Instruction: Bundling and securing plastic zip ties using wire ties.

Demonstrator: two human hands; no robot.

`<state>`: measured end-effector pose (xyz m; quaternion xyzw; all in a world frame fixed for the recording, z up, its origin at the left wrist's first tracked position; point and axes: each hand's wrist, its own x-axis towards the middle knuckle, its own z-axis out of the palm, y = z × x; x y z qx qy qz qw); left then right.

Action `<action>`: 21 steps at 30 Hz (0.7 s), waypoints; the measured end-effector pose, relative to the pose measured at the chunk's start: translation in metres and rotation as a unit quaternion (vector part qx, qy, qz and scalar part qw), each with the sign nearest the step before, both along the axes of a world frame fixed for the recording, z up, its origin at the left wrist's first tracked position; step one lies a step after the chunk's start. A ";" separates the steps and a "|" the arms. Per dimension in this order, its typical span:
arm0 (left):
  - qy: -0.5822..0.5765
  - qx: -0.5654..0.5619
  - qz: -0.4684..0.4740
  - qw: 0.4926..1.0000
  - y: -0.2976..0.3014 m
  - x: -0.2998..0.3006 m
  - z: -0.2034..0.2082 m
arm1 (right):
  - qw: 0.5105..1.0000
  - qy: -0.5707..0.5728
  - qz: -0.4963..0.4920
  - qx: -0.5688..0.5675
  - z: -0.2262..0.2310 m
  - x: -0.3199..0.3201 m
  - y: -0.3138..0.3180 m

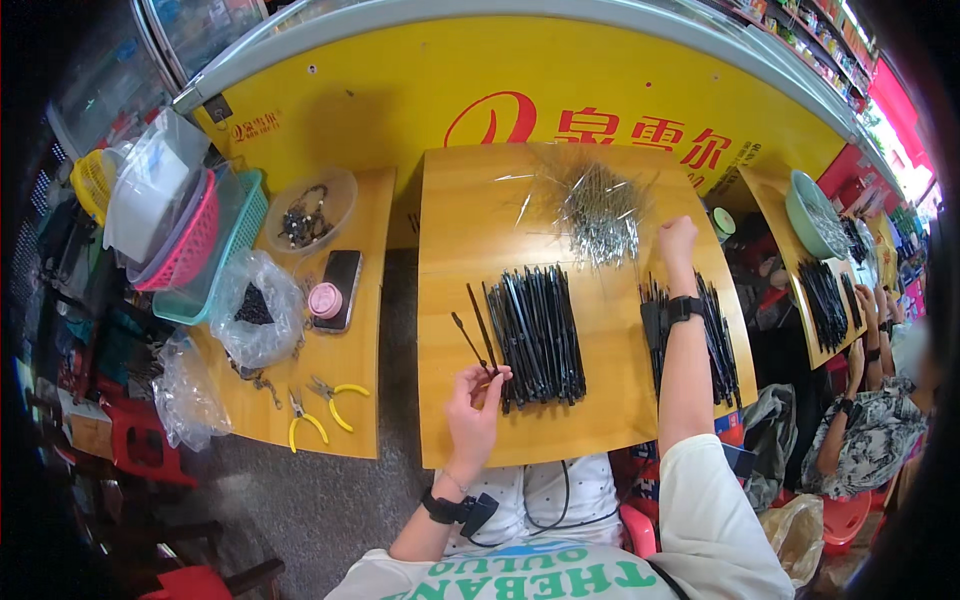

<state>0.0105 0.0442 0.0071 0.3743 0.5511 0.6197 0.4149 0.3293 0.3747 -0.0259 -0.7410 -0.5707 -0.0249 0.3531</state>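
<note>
My left hand is at the near left of the wooden table, thumb and fingertips pinched on a thin black stick that points up and to the left. A second black stick slants close beside it; whether I hold that one too, I cannot tell. Just right of these fingers lies a wide row of black sticks, side by side. My right hand is closed at the table's right side, next to a loose heap of thin silver wires. Whatever its fingers hold is hidden. Under my right forearm lies another row of black sticks.
On a left side table are yellow-handled pliers, a phone, a plastic bag, a round tub and stacked baskets. At right, a person sits at another table with a green basin.
</note>
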 end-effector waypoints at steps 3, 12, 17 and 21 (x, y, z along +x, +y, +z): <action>-0.003 0.006 0.000 1.000 0.002 -0.001 -0.001 | 0.999 0.011 0.010 0.033 0.003 0.005 -0.004; 0.016 0.012 -0.001 1.000 -0.001 -0.002 -0.005 | 0.999 0.048 -0.007 0.000 0.031 -0.012 -0.023; 0.014 0.015 -0.006 1.000 0.002 0.000 -0.005 | 0.993 0.092 0.063 -0.036 0.019 0.000 -0.022; 0.029 0.029 0.008 0.999 0.002 -0.001 -0.008 | 0.990 0.114 0.088 -0.008 0.030 -0.018 -0.036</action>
